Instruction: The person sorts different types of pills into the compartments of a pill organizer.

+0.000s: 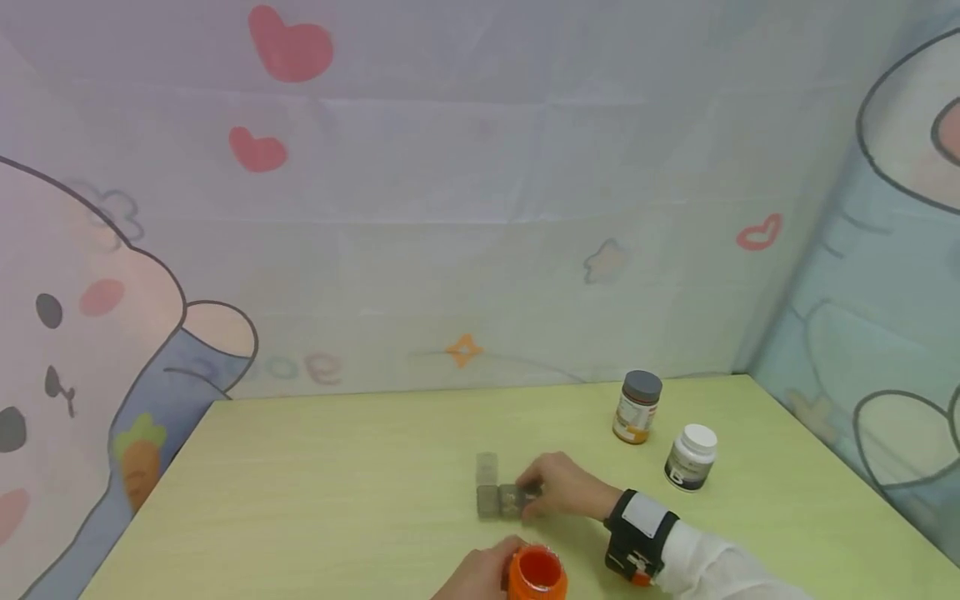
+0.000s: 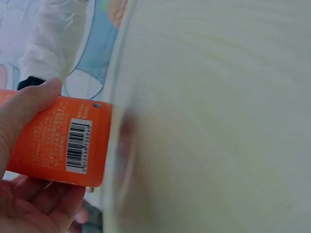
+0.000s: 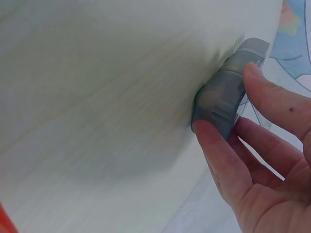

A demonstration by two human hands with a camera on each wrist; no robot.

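Observation:
A grey see-through pill organizer (image 1: 487, 502) with a row of small compartments lies near the middle of the table. At its left end a clear flap (image 1: 487, 468), seemingly a lid turned back, extends away from me. My right hand (image 1: 566, 487) pinches the organizer's right end; the right wrist view shows thumb and fingers on either side of the grey case (image 3: 226, 92). Closer to me, my left hand (image 1: 483, 573) grips an orange bottle (image 1: 538, 590) with its uncapped mouth facing up. A barcode shows on the bottle (image 2: 53, 141) in the left wrist view.
Toward the back right stands a brown bottle (image 1: 636, 408) with a dark grey cap. A white bottle (image 1: 691, 458) with a white cap is just nearer. The pale yellow table (image 1: 300, 483) meets a printed cloth (image 1: 480, 167) at the back.

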